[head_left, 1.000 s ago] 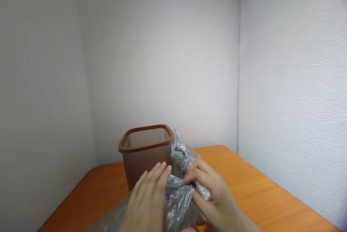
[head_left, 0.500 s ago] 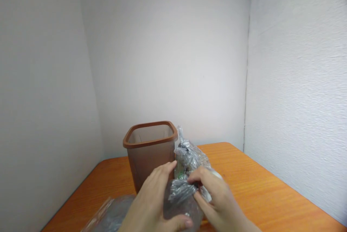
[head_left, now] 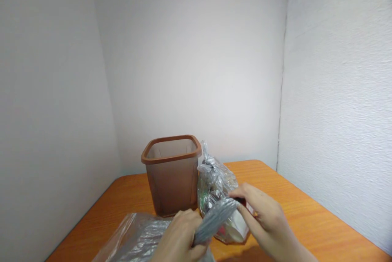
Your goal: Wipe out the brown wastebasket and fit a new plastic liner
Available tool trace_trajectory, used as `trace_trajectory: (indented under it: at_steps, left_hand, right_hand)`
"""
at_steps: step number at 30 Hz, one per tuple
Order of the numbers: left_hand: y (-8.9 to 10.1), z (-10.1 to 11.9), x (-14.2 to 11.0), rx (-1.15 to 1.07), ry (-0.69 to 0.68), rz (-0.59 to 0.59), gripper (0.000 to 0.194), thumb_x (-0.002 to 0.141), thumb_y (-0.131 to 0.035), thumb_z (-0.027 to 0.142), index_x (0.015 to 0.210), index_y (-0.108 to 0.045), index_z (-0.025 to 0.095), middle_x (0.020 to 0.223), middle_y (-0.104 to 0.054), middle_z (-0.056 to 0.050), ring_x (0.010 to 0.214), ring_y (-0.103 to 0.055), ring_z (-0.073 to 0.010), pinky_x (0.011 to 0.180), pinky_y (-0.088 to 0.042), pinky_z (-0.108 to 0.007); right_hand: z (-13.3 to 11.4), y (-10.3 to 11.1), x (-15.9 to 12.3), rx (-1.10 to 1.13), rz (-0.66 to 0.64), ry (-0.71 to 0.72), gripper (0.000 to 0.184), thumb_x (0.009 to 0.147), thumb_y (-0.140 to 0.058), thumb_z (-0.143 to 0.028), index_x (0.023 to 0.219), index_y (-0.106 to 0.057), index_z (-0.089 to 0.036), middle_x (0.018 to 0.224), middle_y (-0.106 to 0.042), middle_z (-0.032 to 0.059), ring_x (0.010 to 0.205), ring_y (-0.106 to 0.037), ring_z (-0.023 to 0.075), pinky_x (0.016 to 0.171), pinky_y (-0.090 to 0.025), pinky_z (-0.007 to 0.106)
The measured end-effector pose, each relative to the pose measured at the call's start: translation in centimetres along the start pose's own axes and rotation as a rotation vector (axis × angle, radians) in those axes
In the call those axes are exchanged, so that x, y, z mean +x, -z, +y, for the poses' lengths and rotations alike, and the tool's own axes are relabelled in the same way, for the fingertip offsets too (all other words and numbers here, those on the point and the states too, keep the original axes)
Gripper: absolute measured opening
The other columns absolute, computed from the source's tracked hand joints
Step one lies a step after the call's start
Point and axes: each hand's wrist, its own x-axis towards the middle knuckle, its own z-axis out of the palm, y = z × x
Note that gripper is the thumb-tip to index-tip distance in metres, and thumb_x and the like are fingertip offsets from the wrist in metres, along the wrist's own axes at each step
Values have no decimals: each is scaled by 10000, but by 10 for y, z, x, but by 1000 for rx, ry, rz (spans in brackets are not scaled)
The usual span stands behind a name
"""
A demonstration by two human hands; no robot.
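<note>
Stretching grey plastic bag (head_left: 214, 219) between left hand (head_left: 180, 235), right hand (head_left: 265, 217), no legible writing

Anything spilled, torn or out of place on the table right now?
Nothing stands out. The brown bin stands upright on the table, a tied, filled bag beside it. Left hand and right hand hold a twisted grey bag. No spill visible.

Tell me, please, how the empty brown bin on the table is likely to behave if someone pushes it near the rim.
The brown bin looks like thin plastic and empty, so probably light. It is tall for its base, so a push near the rim may tip it rather than slide it. The smooth orange table suggests a low push would slide it easily.
</note>
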Motion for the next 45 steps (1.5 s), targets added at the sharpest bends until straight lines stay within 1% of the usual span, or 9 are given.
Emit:
trace_trajectory:
  at_steps: [7,11,15,19,26,30,35,41,45]
  left_hand:
    - [16,-14,-15,302,194,155,201,709,-529,14,771,-572,200,856,-664,-2,845,-538,-220,718,-304,-316]
    - [8,-27,-17,318,97,158,221,774,-536,26,852,-612,218,1000,-659,-8,925,-543,-224,812,-337,-351]
    - [5,-26,-21,369,77,166,215,753,-575,16,841,-609,209,977,-649,-15,931,-536,-230,843,-357,-361]
    - [15,-26,-25,438,79,241,183,814,-554,23,830,-604,199,946,-629,-32,907,-526,-236,856,-364,-388]
    - [15,-32,-25,381,31,265,149,846,-554,59,839,-594,203,959,-617,-31,908,-505,-239,806,-368,-374]
    - [11,-27,-29,358,31,253,212,763,-570,10,835,-595,209,958,-622,-18,926,-500,-239,851,-366,-384]
    - [16,-28,-32,443,33,287,215,772,-546,-4,811,-595,202,931,-623,-27,905,-504,-240,858,-371,-392]
    - [18,-36,-29,448,57,317,160,906,-515,104,809,-609,189,922,-618,-57,878,-517,-245,801,-390,-389]
    - [12,-37,-27,368,66,304,174,859,-524,54,846,-624,196,941,-626,-49,930,-521,-251,850,-390,-397]
  right_hand:
    - [21,22,-13,347,-293,-483,440,951,-497,-452,662,-671,-170,1191,-578,88,1168,-499,267,1047,-382,490]
    - [10,26,-17,912,-306,-471,429,962,-442,-531,910,-784,-278,1484,-405,19,1365,-397,288,1138,-346,497]
    - [20,18,-20,385,-199,-452,477,938,-574,-437,1410,-507,-408,1404,-490,40,1369,-368,253,1167,-269,536]
    - [25,13,-21,-46,-242,-332,223,907,-583,-381,1043,-737,-294,1217,-568,89,1226,-440,300,1077,-261,656]
    - [3,20,-19,819,-466,-243,525,920,-424,-677,993,-774,-292,1449,-461,28,1436,-305,299,1192,-251,518]
    - [2,13,-18,279,-317,-185,568,947,-520,-487,1482,-438,-315,1447,-450,79,1365,-399,283,1129,-351,491]
    - [5,-5,-19,-271,-136,-76,222,908,-512,-221,986,-716,-262,1216,-586,79,1162,-474,311,966,-341,609]
    - [-8,-1,-12,508,-463,-240,491,888,-566,-592,649,-649,-171,1501,-392,-4,1475,-172,330,1161,-177,631]
    - [-18,2,2,1156,-462,-406,523,914,-410,-615,1076,-735,-238,1487,-413,52,1406,-371,284,1116,-386,483]
